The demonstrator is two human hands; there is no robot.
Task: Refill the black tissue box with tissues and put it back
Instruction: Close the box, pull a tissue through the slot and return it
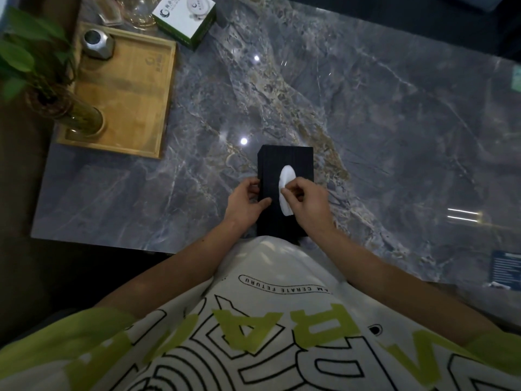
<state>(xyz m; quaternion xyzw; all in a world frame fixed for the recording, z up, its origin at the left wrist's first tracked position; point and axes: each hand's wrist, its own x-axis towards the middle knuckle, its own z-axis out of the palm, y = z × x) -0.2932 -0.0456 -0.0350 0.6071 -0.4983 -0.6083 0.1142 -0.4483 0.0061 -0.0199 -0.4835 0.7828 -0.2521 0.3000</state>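
1. A shirt [267, 266] hides the near end of the black tissue box [284, 159] at the counter's [366, 122] near edge.
2. Left hand [245, 201] grips its left side; right hand [307, 198] pinches a tissue [287, 176] poking from its top.
3. Far-left corner: a tray [135, 88], part-hidden by leaves [17, 57].

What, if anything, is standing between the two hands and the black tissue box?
Nothing visible. The left hand grips the black tissue box at its left edge, and the right hand pinches the white tissue at its slot.
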